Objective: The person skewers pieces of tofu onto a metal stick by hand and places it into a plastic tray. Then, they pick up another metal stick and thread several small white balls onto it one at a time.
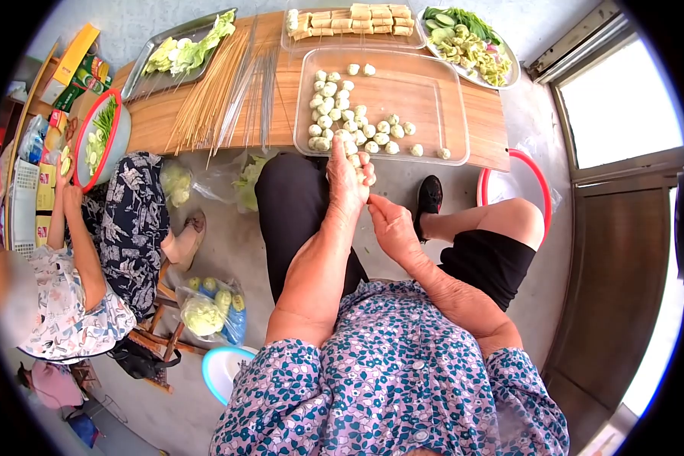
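Observation:
My left hand [346, 190] is closed around several small pale balls with green specks, just in front of the table edge; the balls show beyond its thumb and fingers. Close below it, my right hand [394, 228] is closed in a pinch near the left hand's heel. Whatever is between its fingertips is too thin or hidden to make out. Past my hands, a clear plastic tray [433, 83] lies on the table, with many loose speckled balls [348, 115] at its left and front.
The wooden table [148, 121] bears bamboo skewers [213, 91], metal skewers [260, 95], a metal tray [133, 83] of lettuce, rolled pieces [349, 23] and a vegetable plate [475, 45]. A co-worker [83, 281] sits at left by a red-rimmed basin [121, 144]. Another basin [509, 182] stands under the right end.

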A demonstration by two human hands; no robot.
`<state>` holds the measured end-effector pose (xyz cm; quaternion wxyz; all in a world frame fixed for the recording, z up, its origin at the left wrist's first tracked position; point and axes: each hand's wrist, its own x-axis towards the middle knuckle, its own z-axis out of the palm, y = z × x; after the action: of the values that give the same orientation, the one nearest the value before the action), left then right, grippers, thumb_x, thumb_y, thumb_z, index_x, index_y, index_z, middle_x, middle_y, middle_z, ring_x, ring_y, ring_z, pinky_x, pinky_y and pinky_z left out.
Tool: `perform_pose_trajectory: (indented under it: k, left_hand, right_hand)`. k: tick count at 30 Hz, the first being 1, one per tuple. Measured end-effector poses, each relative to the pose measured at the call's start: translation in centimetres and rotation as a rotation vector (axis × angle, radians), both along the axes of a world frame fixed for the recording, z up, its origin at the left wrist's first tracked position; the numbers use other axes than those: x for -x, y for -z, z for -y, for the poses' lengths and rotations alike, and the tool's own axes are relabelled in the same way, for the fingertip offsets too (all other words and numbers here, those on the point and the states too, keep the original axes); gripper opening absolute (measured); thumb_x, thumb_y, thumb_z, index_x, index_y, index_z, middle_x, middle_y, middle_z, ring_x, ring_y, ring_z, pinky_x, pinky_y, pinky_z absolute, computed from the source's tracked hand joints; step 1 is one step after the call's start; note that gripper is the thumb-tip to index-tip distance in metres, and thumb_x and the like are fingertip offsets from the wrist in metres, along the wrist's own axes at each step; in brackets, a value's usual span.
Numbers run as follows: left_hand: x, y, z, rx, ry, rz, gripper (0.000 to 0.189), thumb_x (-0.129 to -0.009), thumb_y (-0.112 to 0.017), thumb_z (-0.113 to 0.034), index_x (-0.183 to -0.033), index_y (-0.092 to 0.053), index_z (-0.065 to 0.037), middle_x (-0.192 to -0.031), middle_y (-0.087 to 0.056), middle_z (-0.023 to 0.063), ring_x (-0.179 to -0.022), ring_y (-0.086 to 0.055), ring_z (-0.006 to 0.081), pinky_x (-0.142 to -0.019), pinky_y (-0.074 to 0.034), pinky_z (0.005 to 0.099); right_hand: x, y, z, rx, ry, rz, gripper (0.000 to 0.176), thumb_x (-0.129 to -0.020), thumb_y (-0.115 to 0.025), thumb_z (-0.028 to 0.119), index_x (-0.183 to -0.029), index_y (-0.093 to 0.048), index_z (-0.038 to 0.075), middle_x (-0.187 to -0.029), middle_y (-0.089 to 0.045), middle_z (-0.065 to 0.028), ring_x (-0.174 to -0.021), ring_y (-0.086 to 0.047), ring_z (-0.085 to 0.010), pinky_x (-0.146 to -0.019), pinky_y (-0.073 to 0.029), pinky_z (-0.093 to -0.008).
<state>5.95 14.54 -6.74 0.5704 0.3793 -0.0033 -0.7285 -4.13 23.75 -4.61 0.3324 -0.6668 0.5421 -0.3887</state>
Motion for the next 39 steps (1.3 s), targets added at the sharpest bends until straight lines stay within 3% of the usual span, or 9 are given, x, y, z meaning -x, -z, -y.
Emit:
perform_pose_trajectory:
  k: [5, 9, 11, 15, 18, 20, 27, 29, 39]
  left_hand:
    - [-0.1, -1.4, -0.3, -0.029, -0.028, 0.03, 0.039, -0.093, -0.038, -0.049, -0.096, -0.049, -0.011, -0.061, -0.045, 0.0021, -0.044, -0.039, 0.0121, -0.036, -0.029, 0.0234]
    - [0.1, -1.0, -0.4, -0.023, -0.021, 0.051, 0.039, -0.093, -0.037, -0.049, -0.097, -0.049, -0.011, -0.061, -0.045, 0.002, -0.044, -0.039, 0.0121, -0.036, -0.029, 0.0236]
    - [0.1, -0.5, -0.3, -0.02, -0.014, 0.017, 0.046, -0.09, -0.039, -0.055, -0.107, -0.047, -0.013, -0.06, -0.046, 0.0025, -0.041, -0.041, 0.0131, -0.033, -0.028, 0.0238]
    - [-0.1, -0.6, -0.6, 0.003, -0.002, 0.044, 0.04, -0.093, -0.037, -0.05, -0.099, -0.049, -0.012, -0.061, -0.045, 0.0017, -0.044, -0.039, 0.0122, -0.036, -0.029, 0.024]
    - [0.0, -0.8, -0.7, 0.004, 0.001, 0.041, 0.04, -0.093, -0.038, -0.05, -0.099, -0.049, -0.012, -0.062, -0.045, 0.0015, -0.044, -0.039, 0.0121, -0.036, -0.029, 0.0238]
    - [-0.2, -1.0, -0.8, -0.007, -0.008, 0.028, 0.04, -0.093, -0.038, -0.05, -0.099, -0.049, -0.012, -0.062, -0.045, 0.0016, -0.045, -0.039, 0.012, -0.036, -0.029, 0.0234]
    - [-0.4, -0.5, -0.7, 0.008, -0.011, 0.01, 0.04, -0.093, -0.037, -0.049, -0.1, -0.049, -0.011, -0.063, -0.046, 0.0023, -0.045, -0.04, 0.0122, -0.036, -0.029, 0.0235]
    - [-0.4, -0.3, -0.7, 0.015, -0.004, 0.026, 0.042, -0.093, -0.038, -0.051, -0.1, -0.05, -0.012, -0.063, -0.047, 0.0024, -0.046, -0.041, 0.0126, -0.036, -0.03, 0.0237]
    - [-0.4, 0.1, -0.7, 0.04, -0.026, 0.029, 0.049, -0.089, -0.039, -0.059, -0.103, -0.051, -0.013, -0.067, -0.051, 0.0026, -0.055, -0.048, 0.014, -0.046, -0.04, 0.0266]
  right_hand:
    - [1.5, -2.5, 0.4, -0.978, -0.074, 0.93, 0.021, -0.09, -0.052, 0.015, -0.103, -0.058, -0.001, -0.056, -0.049, 0.0034, -0.043, -0.041, -0.0042, -0.039, -0.034, -0.0236]
    - [1.1, -1.2, 0.2, -0.961, -0.017, 0.779, 0.02, -0.089, -0.052, 0.013, -0.103, -0.057, 0.0, -0.056, -0.056, -0.0054, -0.044, -0.052, -0.0173, -0.043, -0.04, -0.0301]
    - [0.5, 1.0, 0.1, 0.046, -0.034, 0.075, 0.019, -0.088, -0.053, 0.013, -0.102, -0.058, 0.002, -0.062, -0.06, -0.0167, -0.056, -0.06, -0.0324, -0.05, -0.045, -0.0368]
    - [0.2, 0.2, -0.4, -0.077, -0.011, -0.077, 0.017, -0.086, -0.053, 0.011, -0.099, -0.06, 0.002, -0.073, -0.059, -0.0238, -0.075, -0.059, -0.0406, -0.06, -0.047, -0.0415]
    - [0.2, 0.6, -0.1, 0.135, 0.002, 0.041, 0.016, -0.088, -0.052, 0.013, -0.098, -0.06, 0.003, -0.059, -0.059, -0.0154, -0.052, -0.058, -0.0328, -0.046, -0.044, -0.037]
    - [0.4, -1.8, -0.1, -0.81, 0.032, 0.468, 0.017, -0.091, -0.051, 0.017, -0.097, -0.061, 0.005, -0.047, -0.047, -0.0026, -0.034, -0.043, -0.0168, -0.034, -0.033, -0.0299]
    - [1.1, -0.8, -0.3, -0.995, -0.09, 0.996, 0.018, -0.091, -0.051, 0.017, -0.098, -0.062, 0.005, -0.048, -0.043, 0.0004, -0.035, -0.037, -0.0087, -0.034, -0.031, -0.0267]
    - [0.2, 0.9, -0.4, -0.241, -0.016, 0.178, 0.017, -0.089, -0.053, 0.014, -0.097, -0.061, 0.003, -0.056, -0.055, -0.0091, -0.044, -0.053, -0.0195, -0.046, -0.044, -0.0326]
    - [0.9, -0.8, -1.1, -0.15, 0.033, -0.013, 0.015, -0.085, -0.054, 0.01, -0.093, -0.062, 0.001, -0.069, -0.061, -0.0182, -0.06, -0.061, -0.0334, -0.057, -0.048, -0.0363]
